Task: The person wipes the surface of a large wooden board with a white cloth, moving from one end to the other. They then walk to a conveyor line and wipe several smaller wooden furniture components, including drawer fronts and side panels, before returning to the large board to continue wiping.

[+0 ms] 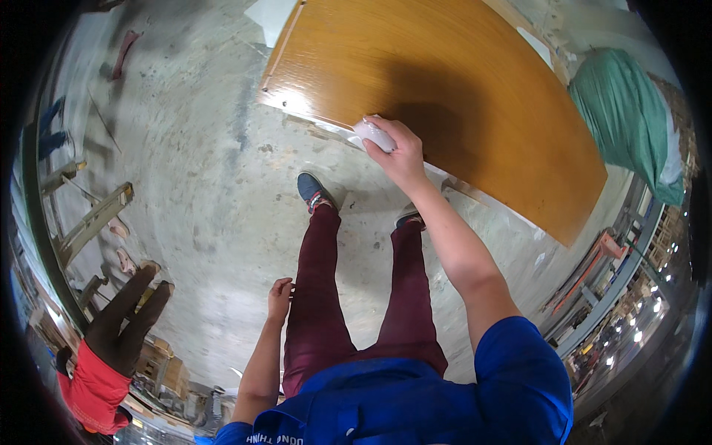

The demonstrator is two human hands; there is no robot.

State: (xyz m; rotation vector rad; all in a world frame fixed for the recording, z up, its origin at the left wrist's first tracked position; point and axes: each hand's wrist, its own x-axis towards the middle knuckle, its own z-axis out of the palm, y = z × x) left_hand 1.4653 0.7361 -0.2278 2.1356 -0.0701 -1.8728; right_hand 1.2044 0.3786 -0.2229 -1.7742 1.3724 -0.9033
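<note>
A broad, glossy orange-brown wooden panel (475,96) lies in front of me, with small dark holes near its left corner. At its near edge, my right hand (403,152) grips a whitish, rounded wad (376,135), thumb on one side and fingers over the other. The wad touches the panel's edge; whether it is cloth or another soft material I cannot make out. My left hand (279,299) hangs beside my left thigh, its fingers loosely bent and nothing visible in them.
Pale protective sheeting shows under the panel's edges. A green-covered bundle (619,111) stands at the far right, above metal racking (615,297). At left are a green metal frame (48,215) with wooden bars and a person in red (100,378). Concrete floor (200,185) lies around my feet.
</note>
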